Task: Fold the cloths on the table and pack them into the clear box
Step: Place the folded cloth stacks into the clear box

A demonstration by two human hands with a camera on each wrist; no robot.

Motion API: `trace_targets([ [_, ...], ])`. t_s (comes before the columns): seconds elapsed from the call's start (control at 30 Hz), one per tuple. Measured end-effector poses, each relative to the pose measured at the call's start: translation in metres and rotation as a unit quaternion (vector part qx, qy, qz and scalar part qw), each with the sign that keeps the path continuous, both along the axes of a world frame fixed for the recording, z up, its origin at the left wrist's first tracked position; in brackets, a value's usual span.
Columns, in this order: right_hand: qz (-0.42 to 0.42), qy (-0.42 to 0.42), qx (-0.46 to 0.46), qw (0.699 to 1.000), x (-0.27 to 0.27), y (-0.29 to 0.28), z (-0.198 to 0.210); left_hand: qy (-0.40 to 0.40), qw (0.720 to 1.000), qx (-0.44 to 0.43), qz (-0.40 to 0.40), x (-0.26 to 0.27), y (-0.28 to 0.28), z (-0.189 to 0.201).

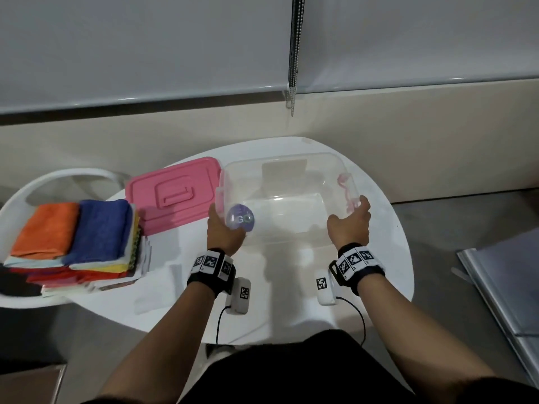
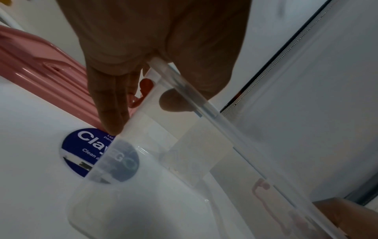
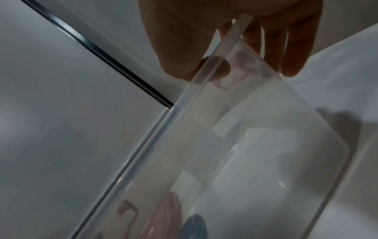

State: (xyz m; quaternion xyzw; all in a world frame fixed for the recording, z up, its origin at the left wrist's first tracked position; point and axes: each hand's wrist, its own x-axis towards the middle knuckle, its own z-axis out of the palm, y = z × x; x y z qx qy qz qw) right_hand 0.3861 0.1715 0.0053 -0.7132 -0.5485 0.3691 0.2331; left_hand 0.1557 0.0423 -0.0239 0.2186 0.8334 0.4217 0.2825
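The clear box (image 1: 281, 158) stands open-topped in the middle of the round white table (image 1: 291, 290), with nothing inside it. My left hand (image 1: 223, 221) grips its left end and my right hand (image 1: 354, 217) its right end. In the left wrist view my left hand (image 2: 143, 67) pinches the box rim (image 2: 214, 116), thumb inside, fingers (image 2: 110, 105) down the outer wall. My right hand (image 3: 235, 40) holds the clear box (image 3: 255, 145) the same way. A stack of folded cloths (image 1: 78, 243), orange and blue on top, lies at the far left.
The pink lid (image 1: 172, 193) lies flat on the table just left of the box. The cloth stack rests on a white rounded seat (image 1: 73, 173) beside the table. A blue round sticker (image 2: 85, 150) on the tabletop shows partly through the box corner. A wall runs behind.
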Motion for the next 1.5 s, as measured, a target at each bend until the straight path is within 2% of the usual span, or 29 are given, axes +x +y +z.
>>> trace_targets([
  [0.13, -0.008, -0.007, 0.013, 1.000, -0.004, -0.016, -0.003, 0.008, 0.999, 0.008, -0.047, -0.016, -0.010, -0.020],
  [0.23, -0.037, -0.009, 0.034, 0.999, -0.010, -0.022, -0.002, 0.003, 0.997, 0.019, -0.078, -0.018, -0.020, -0.013],
  [0.37, -0.055, -0.028, 0.192, 0.979, -0.030, -0.031, 0.006, -0.029, 0.996, 0.021, -0.085, -0.022, -0.041, 0.007],
  [0.43, -0.032, 0.000, 0.263, 0.964, -0.054, -0.040, 0.019, -0.033, 0.997, 0.028, -0.071, -0.034, -0.053, 0.013],
  [0.57, 0.042, 0.108, 0.275, 0.954, -0.126, -0.066, 0.043, -0.018, 0.993, 0.112, -0.017, -0.077, -0.076, 0.030],
  [0.67, 0.106, 0.181, 0.250, 0.945, -0.183, -0.096, 0.050, 0.036, 0.986, 0.163, 0.028, -0.118, -0.100, 0.052],
  [0.83, 0.225, 0.227, 0.213, 0.923, -0.272, -0.160, 0.050, 0.198, 0.964, 0.157, 0.079, -0.205, -0.154, 0.072],
  [0.9, 0.276, 0.235, 0.176, 0.915, -0.304, -0.184, 0.040, 0.295, 0.944, 0.092, 0.118, -0.240, -0.180, 0.073],
  [0.97, 0.305, 0.224, 0.101, 0.920, -0.334, -0.204, 0.023, 0.331, 0.927, -0.024, 0.176, -0.272, -0.205, 0.073],
  [1.03, 0.328, 0.185, 0.027, 0.926, -0.358, -0.219, 0.002, 0.279, 0.934, -0.137, 0.174, -0.299, -0.230, 0.071],
  [1.1, 0.342, 0.148, -0.018, 0.928, -0.374, -0.231, -0.014, 0.180, 0.950, -0.215, 0.137, -0.319, -0.249, 0.070],
  [1.2, 0.353, 0.052, 0.009, 0.934, -0.392, -0.246, -0.020, 0.035, 0.972, -0.210, 0.099, -0.333, -0.263, 0.066],
  [1.3, 0.404, 0.000, 0.110, 0.908, -0.405, -0.255, -0.016, -0.070, 0.972, -0.213, 0.073, -0.342, -0.267, 0.060],
  [1.37, 0.435, -0.024, 0.141, 0.889, -0.410, -0.258, -0.014, -0.097, 0.972, -0.205, 0.067, -0.348, -0.268, 0.054],
  [1.5, 0.444, -0.067, 0.191, 0.873, -0.410, -0.262, -0.009, -0.127, 0.969, -0.202, 0.063, -0.355, -0.268, 0.058],
])
